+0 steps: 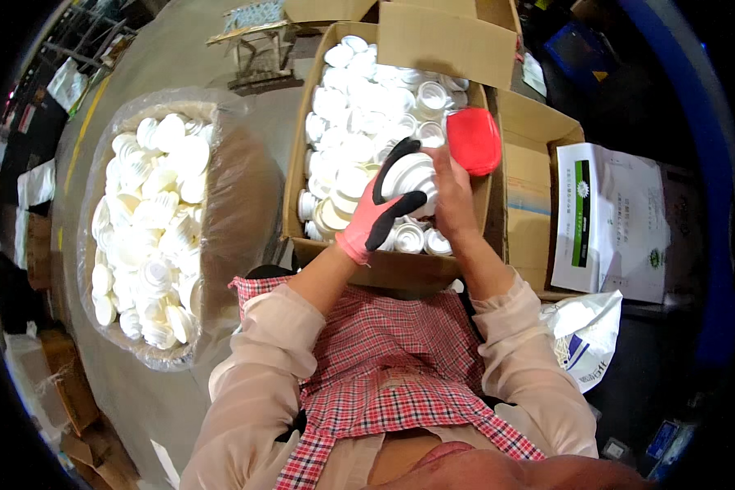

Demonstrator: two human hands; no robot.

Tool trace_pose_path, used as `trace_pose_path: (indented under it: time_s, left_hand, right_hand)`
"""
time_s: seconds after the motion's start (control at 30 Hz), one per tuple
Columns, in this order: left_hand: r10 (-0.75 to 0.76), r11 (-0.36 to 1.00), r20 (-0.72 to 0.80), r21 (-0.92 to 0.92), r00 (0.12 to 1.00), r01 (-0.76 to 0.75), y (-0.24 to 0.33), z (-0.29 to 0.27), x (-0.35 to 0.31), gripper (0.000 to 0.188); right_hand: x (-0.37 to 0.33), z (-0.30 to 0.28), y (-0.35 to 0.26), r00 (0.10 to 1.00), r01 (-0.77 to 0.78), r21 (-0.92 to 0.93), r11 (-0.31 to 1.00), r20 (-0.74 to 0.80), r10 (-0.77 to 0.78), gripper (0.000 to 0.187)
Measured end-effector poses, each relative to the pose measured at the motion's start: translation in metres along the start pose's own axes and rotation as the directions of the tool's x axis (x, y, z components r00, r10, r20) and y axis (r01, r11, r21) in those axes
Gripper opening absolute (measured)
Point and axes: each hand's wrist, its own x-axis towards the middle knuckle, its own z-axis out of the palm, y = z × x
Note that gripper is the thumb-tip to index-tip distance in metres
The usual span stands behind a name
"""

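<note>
A white round plastic lid with stepped rings (410,184) is held over a large cardboard box (367,263). My left hand (371,216), in a pink and black glove, curls its fingers and thumb round the lid's left side. Bare, my right hand (454,196) grips the same lid from the right, its fingers partly hidden. Below and beyond them, the box is filled with similar white round plastic pieces (359,114). A red rounded flat item (474,141) lies at the box's right edge, close to my right hand.
To the left stands a plastic-lined carton (217,196) heaped with white round lids (151,216). Raised flaps (445,45) edge the box's far side. At right are another cardboard box (528,180), a printed white carton (616,220) and a white plastic bag (590,335).
</note>
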Motion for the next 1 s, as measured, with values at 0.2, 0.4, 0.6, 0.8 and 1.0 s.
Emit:
trace_pose_path:
  time_s: [0.2, 0.4, 0.6, 0.8, 1.0]
  left_hand:
    - [-0.008, 0.768, -0.280, 0.614, 0.960, 0.185, -0.048, 0.005, -0.012, 0.048]
    - [0.014, 0.916, -0.400, 0.373, 0.916, 0.149, -0.040, -0.007, -0.006, 0.036]
    - [0.199, 0.785, -0.595, -0.379, 0.779, -0.491, 0.023, -0.131, -0.023, 0.060]
    - [0.170, 0.825, -0.494, -0.402, 0.853, -0.397, 0.014, -0.170, -0.046, 0.048]
    - [-0.595, 0.708, -0.299, -0.635, 0.747, 0.310, 0.008, -0.127, -0.029, 0.088]
  right_hand:
    - [0.021, -0.012, 0.029, 0.952, 0.174, -0.276, 0.945, -0.199, -0.234, 0.057]
    - [0.040, -0.016, 0.056, 0.975, 0.179, -0.206, 0.962, -0.094, -0.202, 0.057]
    - [0.049, -0.028, 0.100, 0.972, -0.011, -0.397, 0.918, 0.210, 0.103, 0.046]
    - [0.037, 0.062, 0.157, 0.906, 0.394, -0.739, 0.546, 0.411, -0.097, 0.044]
    - [0.060, 0.046, 0.108, 0.755, 0.564, -0.433, 0.703, 0.616, -0.227, 0.026]
